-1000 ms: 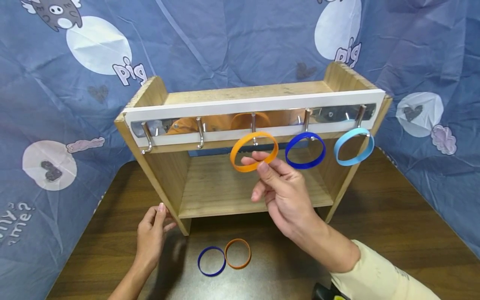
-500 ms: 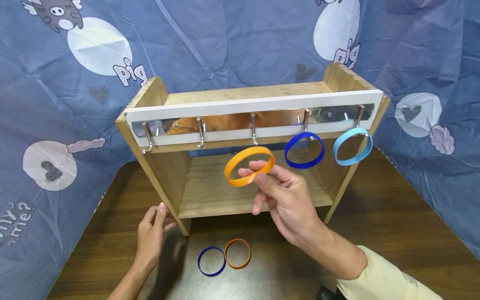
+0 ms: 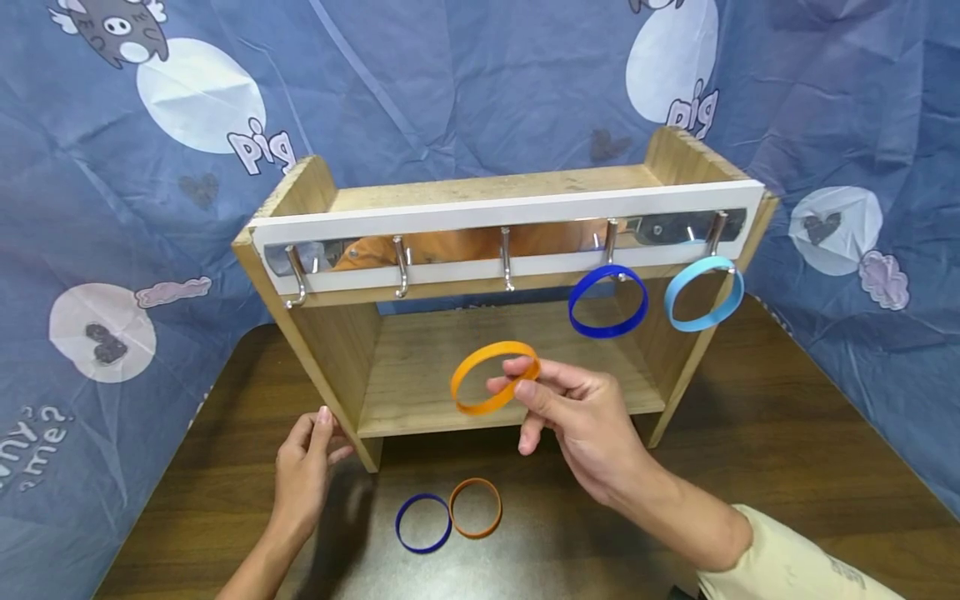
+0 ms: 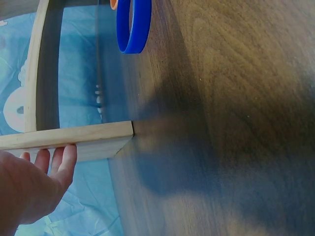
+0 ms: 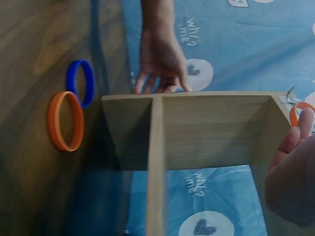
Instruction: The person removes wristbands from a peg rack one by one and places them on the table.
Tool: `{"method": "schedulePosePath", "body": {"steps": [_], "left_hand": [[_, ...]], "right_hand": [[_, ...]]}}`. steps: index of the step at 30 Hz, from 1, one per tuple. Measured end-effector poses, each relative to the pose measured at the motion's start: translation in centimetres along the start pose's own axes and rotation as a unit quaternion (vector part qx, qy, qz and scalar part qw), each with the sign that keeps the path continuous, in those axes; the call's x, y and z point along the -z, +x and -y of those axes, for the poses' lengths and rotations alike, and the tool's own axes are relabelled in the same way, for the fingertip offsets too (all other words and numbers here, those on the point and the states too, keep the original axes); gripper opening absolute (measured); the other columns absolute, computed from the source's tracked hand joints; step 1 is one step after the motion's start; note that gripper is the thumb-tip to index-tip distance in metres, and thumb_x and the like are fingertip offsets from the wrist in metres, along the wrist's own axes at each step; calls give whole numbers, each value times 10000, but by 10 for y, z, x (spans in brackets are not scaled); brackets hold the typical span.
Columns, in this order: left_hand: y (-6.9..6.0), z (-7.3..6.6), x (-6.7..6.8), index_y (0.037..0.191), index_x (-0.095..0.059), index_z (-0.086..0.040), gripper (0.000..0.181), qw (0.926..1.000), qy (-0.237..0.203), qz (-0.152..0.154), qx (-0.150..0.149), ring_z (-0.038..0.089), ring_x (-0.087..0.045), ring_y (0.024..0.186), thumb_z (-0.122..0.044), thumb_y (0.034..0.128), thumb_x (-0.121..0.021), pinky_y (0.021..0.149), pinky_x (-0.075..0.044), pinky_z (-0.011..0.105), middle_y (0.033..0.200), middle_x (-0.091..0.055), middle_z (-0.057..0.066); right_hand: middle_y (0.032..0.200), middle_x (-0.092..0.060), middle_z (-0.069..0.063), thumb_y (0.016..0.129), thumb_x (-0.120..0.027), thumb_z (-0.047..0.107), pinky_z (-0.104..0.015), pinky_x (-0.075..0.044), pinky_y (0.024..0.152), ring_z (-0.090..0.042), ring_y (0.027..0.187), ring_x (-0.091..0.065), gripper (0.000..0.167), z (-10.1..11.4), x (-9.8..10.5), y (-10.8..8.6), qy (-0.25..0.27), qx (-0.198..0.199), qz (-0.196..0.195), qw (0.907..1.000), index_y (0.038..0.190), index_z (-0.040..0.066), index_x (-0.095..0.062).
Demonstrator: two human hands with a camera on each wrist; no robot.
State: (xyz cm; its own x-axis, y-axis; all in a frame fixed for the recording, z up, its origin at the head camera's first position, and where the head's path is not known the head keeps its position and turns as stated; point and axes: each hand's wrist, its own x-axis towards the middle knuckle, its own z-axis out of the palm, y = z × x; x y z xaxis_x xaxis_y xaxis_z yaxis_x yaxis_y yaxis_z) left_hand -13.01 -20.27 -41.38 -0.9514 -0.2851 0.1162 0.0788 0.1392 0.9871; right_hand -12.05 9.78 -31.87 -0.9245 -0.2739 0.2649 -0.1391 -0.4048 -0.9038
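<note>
My right hand pinches an orange band between thumb and fingers, in front of the shelf opening and below the hook rail. My left hand touches the outer left side of the wooden shelf; in the left wrist view the left hand's fingertips rest against the panel. A dark blue band hangs from the fourth hook and a light blue band from the rightmost one. The three hooks to the left hold nothing.
On the table in front of the shelf, a blue band and an orange band lie side by side, touching. A blue printed cloth stands behind the shelf.
My right hand has moved down, away from the middle hook, with the orange band still pinched in it. The left hand has stayed against the shelf side.
</note>
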Motion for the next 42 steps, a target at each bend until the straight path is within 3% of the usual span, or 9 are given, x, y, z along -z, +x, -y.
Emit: {"method": "schedulePosePath", "body": {"steps": [8,12,23,33,42], "left_hand": [[1,1,-1,1044,-524,77,399,9999,-52,-84,43,106,-625,900,-307,1041,-417,779,-585,253,926,-600,-4],[1,1,-1,1038,-527,76,395,9999,-89,-113,44,107,-626,897,-305,1040,-422,775,-587,257,917,-605,-11],[1,1,-1,1040,-525,79,398,9999,-83,-92,44,113,-629,905,-306,1040,-423,779,-587,259,929,-602,1],[1,1,-1,1044,-524,79,402,9999,-106,-88,79,100,-625,906,-310,1040,-422,781,-586,258,933,-595,3],[1,1,-1,1039,-529,75,384,9998,-164,-89,5,105,-628,894,-295,1040,-426,771,-586,248,918,-600,4]], "right_hand": [[968,-723,-138,916,-646,62,-270,-548,627,-141,474,-598,165,-12,10,-7,-476,-433,-47,9979,1067,3,-678],[965,-726,-114,911,-652,63,-263,-552,598,-133,480,-603,164,-16,14,-6,-550,-518,24,9971,1063,10,-685],[925,-734,-91,907,-666,91,-217,-537,504,-116,474,-595,375,-28,24,-11,-811,-1035,39,9913,1162,-168,-572],[959,-723,-153,886,-694,122,-216,-530,496,-121,474,-598,354,-44,36,-26,-1010,-1532,175,9829,1137,-116,-619],[964,-717,-176,873,-714,147,-191,-501,476,-121,472,-603,357,-52,46,-33,-1336,-2064,150,9692,1141,-79,-644]]}}
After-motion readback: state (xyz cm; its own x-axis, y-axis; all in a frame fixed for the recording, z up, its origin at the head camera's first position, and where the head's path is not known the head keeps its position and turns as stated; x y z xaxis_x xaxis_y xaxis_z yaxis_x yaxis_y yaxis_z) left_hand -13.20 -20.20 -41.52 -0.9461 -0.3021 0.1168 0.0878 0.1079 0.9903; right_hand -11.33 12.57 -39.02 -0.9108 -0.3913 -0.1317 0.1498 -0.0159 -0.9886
